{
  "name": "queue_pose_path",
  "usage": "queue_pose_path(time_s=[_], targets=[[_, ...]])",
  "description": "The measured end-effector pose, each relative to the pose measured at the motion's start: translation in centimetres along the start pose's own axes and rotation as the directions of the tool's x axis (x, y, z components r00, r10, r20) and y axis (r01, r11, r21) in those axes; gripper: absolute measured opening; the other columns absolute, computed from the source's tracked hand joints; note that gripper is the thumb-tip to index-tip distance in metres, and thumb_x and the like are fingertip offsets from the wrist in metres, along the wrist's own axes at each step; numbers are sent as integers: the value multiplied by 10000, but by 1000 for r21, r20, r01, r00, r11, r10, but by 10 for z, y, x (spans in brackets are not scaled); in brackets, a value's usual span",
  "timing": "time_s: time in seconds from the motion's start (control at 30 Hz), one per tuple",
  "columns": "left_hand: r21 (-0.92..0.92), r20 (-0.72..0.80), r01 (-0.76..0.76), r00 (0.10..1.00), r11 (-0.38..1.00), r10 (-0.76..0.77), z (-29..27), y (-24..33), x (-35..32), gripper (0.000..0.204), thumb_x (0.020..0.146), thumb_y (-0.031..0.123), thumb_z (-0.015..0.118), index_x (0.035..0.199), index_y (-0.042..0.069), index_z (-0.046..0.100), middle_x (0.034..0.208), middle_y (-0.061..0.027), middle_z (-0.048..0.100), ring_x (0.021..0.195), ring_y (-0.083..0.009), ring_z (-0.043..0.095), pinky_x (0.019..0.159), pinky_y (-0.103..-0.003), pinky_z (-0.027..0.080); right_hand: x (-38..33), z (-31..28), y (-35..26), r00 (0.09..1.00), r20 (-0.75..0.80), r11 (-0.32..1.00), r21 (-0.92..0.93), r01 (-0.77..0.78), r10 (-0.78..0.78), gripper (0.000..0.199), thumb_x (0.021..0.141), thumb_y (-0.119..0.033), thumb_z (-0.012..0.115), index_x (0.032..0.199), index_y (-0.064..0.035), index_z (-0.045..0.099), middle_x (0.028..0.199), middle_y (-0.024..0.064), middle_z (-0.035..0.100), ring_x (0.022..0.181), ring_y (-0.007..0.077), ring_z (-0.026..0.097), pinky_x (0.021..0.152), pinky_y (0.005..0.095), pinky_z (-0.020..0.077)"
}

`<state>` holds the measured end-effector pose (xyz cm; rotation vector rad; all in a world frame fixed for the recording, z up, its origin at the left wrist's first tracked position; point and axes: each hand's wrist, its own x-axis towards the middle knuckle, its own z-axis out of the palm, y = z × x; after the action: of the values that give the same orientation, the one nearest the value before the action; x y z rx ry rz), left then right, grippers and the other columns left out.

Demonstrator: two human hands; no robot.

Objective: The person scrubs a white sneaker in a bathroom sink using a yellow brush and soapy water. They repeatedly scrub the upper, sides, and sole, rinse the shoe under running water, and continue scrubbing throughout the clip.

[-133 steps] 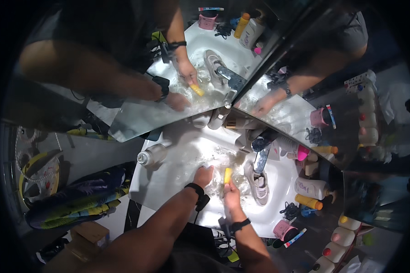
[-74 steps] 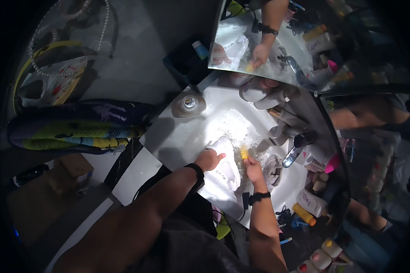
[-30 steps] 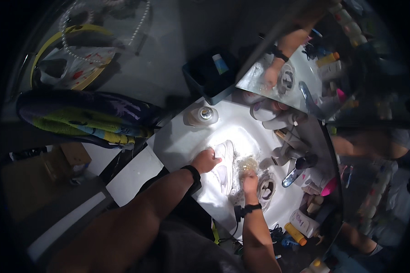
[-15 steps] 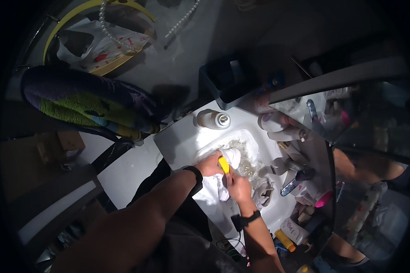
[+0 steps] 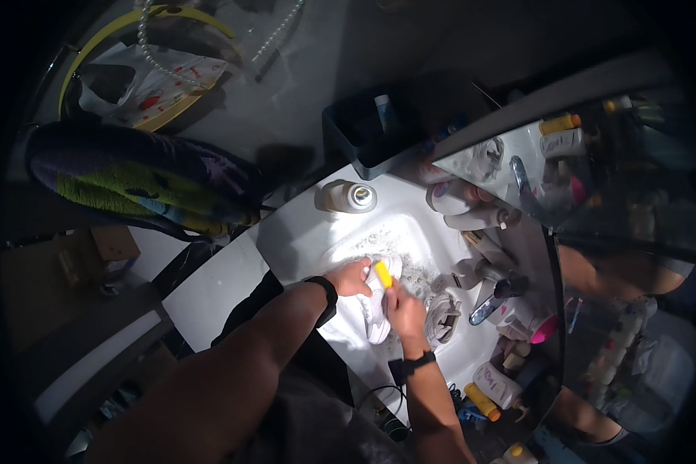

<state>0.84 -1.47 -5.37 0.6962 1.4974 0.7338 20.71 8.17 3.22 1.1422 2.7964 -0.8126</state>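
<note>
1. In the left part of the sink (image 5: 290, 236), a white shoe (image 5: 377, 325) lies at the foamy water (image 5: 416, 276); which face is up I cannot tell.
2. The left hand (image 5: 349, 280) has its grip partway closed, fingers bent over the shoe's side, probably to stop it sliding on the wet sink.
3. The right hand (image 5: 407, 313) has its grip closed firmly round a yellow tool (image 5: 383, 274), seemingly by one end, leaving the other free above the shoe. Contact there is unclear.
4. A greyish shoe (image 5: 442, 321) sits in the sink's right part, near the faucet (image 5: 487, 308) and apart from the white one, likely parked aside.
5. A clear bottle (image 5: 353, 196) stands on the sink's far-left ledge; pale bottles (image 5: 454, 198) line its far-right ledge, presumably within reach yet out of the water.
6. Faucet, bottles and mirror (image 5: 483, 164) crowd the sink's right edge; more room for moving lies over its middle and broad left ledge.
</note>
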Motion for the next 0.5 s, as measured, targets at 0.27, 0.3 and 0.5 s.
queue_pose_path(time_s=[0.27, 0.3, 0.5], targets=[[-356, -126, -75, 992, 931, 31, 1, -7, 5, 473, 844, 295, 863, 1125, -62, 732, 1059, -201, 768, 991, -262, 727, 911, -368, 540, 75, 50, 114, 934, 1, 934, 8, -356, 356, 397, 1091, -269, 564, 1452, -127, 647, 1006, 277, 745, 952, 455, 728, 835, 554, 566], [-313, -130, 1, 991, 950, -44, 1, -7, 7, 486, 859, 330, 846, 1115, -68, 734, 1047, -203, 769, 989, -263, 729, 907, -367, 541, 59, 61, 121, 911, 13, 911, -19, -413, 413, 382, 1089, -248, 570, 1436, -117, 659, 1007, 278, 746, 949, 432, 742, 839, 531, 574], [126, -231, 47, 973, 991, -17, 1, -4, 4, 631, 949, 491, 729, 1157, -104, 703, 1106, -320, 738, 1121, -431, 714, 964, -450, 541, -68, 56, 87, 965, -4, 707, 681, -189, 262, 276, 1065, -146, 628, 1301, -89, 759, 905, 224, 746, 851, 171, 721, 784, 349, 560]])
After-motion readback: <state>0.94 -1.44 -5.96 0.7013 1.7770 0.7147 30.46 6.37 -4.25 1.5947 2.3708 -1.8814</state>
